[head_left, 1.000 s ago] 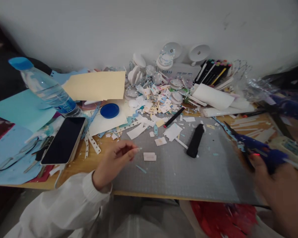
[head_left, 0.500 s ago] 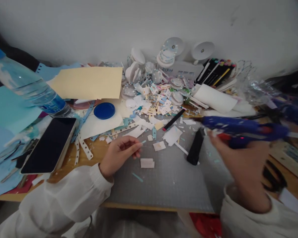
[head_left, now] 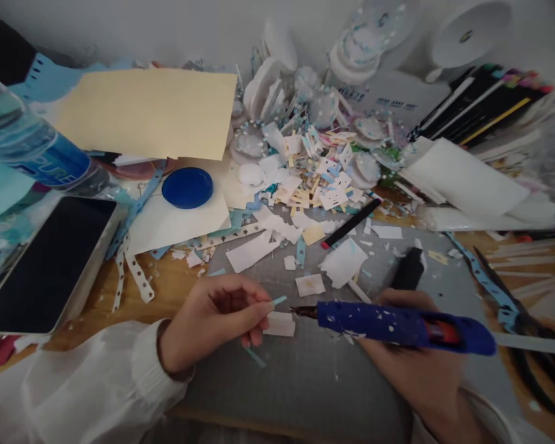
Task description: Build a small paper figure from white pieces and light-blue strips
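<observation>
My left hand [head_left: 229,314] pinches a small light-blue paper strip [head_left: 280,300] between thumb and forefinger, its free end pointing right. My right hand [head_left: 411,357] is wrapped round a blue glue gun [head_left: 374,322], whose dark nozzle points left and sits close to the strip's tip. Whether nozzle and strip touch I cannot tell. Just below them a folded white paper piece [head_left: 281,324] lies on the grey cutting mat [head_left: 314,382], partly behind my left fingers. Another thin blue strip [head_left: 255,356] rests on the mat below my left hand.
Paper scraps [head_left: 324,172] and white spools are heaped at the back. A phone [head_left: 50,265], a water bottle [head_left: 41,142] and a blue lid [head_left: 187,187] stand left. A black marker [head_left: 351,223] lies mid-mat; scissors [head_left: 531,345] lie right, and a glue stick trails from the gun.
My right hand has brought the glue gun left and down, so its nozzle is now beside the blue strip. The left hand keeps its pinch. The view has moved closer to the table.
</observation>
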A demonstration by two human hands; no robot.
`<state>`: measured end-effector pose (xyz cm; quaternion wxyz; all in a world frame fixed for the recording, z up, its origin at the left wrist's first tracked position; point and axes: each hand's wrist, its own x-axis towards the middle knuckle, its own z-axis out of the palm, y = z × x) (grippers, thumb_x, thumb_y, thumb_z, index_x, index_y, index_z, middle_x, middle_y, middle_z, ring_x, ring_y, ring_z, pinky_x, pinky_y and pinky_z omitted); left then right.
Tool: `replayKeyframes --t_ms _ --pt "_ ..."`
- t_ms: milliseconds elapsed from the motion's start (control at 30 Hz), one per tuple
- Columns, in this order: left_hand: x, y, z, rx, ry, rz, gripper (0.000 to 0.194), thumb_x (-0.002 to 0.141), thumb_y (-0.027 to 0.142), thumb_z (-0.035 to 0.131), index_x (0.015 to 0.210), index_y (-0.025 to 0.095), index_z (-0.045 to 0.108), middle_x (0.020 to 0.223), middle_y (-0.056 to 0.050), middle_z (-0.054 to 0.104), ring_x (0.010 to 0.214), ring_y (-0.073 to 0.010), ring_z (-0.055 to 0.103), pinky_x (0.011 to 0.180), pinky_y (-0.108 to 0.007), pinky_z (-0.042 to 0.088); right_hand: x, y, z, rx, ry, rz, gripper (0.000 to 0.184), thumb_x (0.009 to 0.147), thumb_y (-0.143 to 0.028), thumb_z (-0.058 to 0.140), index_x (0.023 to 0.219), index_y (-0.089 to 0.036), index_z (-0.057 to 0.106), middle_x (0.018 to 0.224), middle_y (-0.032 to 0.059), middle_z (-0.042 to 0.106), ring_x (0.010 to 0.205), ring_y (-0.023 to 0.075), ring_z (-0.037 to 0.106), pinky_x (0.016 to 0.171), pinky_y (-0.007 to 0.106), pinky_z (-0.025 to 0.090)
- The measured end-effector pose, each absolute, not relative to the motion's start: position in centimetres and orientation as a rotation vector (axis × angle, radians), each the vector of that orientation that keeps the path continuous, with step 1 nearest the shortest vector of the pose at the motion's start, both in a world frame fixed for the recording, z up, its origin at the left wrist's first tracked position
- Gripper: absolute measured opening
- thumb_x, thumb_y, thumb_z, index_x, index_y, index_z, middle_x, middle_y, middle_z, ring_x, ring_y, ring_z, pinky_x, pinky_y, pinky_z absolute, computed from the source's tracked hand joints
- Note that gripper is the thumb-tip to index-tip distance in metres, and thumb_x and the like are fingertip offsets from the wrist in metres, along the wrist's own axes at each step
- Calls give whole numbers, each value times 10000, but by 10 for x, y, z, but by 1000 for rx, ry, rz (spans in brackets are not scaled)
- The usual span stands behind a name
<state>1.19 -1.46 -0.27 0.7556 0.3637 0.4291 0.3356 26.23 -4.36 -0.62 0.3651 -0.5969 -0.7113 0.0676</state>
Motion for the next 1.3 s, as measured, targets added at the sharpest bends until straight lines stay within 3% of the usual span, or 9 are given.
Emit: replayKeyframes --t_ms 667,1300 --pt "12 -17 2 687 887 670 81 730 125 736 754 149 662 570 27 683 429 -67 624 403 -101 488 266 -47 -7 -1578 -1872 286 153 779 -310 644 826 -258 508 594 -81 567 464 103 546 457 220 444" --pt "12 -17 4 762 942 648 70 729 184 737 726 166 669 561 14 665 416 -79 606 389 -120 470 268 -48 -10 -1611 -1845 243 153 763 -295 672 822 -260 536 601 -69 577 490 118 550 488 238 433"
